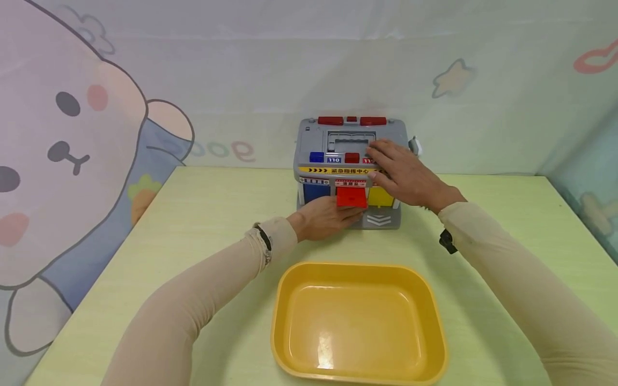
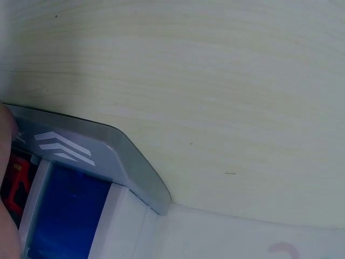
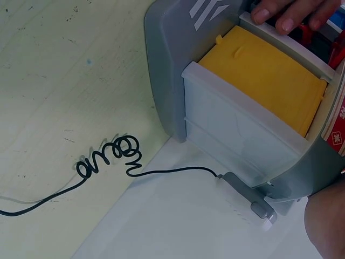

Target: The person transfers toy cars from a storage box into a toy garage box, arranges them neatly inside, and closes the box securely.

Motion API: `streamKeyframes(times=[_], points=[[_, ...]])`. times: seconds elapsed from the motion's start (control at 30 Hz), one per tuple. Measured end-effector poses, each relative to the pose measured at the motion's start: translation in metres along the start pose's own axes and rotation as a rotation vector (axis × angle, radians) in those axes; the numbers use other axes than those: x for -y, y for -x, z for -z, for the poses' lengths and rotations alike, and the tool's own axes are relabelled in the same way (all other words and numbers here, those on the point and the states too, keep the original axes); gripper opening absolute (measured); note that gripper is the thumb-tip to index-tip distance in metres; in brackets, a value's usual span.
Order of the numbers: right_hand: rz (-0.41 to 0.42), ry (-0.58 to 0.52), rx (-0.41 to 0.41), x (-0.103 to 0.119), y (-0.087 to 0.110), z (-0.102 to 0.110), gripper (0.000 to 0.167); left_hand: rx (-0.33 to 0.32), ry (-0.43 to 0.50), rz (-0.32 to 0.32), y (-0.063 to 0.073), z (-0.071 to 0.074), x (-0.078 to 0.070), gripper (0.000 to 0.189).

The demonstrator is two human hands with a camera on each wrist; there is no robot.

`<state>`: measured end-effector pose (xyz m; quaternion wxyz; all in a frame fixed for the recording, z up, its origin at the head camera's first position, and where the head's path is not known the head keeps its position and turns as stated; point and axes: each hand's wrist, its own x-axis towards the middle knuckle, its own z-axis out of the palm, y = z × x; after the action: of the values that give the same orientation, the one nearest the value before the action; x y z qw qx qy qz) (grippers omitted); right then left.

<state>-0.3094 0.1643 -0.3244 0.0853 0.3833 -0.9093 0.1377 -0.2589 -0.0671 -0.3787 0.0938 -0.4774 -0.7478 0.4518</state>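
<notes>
A grey toy rescue station (image 1: 314,142) stands at the back of the table. Its middle red door (image 1: 351,197) is swung up and outward, while the blue door (image 2: 70,210) and the yellow door (image 3: 264,75) are down. Under the red door reaches my left hand (image 1: 321,219), fingers extended at the middle bay; its fingertips (image 3: 288,22) show beside the divider by the yellow door. A red toy piece (image 2: 19,183) is partly visible inside that bay, mostly hidden. On the station's top right my right hand (image 1: 403,174) rests, its fingers spread near the carry handle.
A yellow tray (image 1: 357,316) sits on the table in front of the station. From the station's right side hangs a small grey handset-like piece (image 3: 248,199) with a coiled black cord (image 3: 116,151). Behind the table is a printed cloth backdrop (image 1: 270,80).
</notes>
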Motion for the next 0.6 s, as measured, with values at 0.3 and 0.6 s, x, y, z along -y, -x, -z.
streamKeyframes(times=[0.3,0.6], points=[[-0.01,-0.001,0.005,-0.0001,0.0005,0.0015,0.063,-0.015,0.007,-0.022,0.0039,-0.001,-0.0013,0.061],[-0.006,-0.003,0.008,0.0011,-0.0009,0.0004,0.063,-0.015,0.006,-0.022,0.0048,-0.0015,-0.0021,0.06]])
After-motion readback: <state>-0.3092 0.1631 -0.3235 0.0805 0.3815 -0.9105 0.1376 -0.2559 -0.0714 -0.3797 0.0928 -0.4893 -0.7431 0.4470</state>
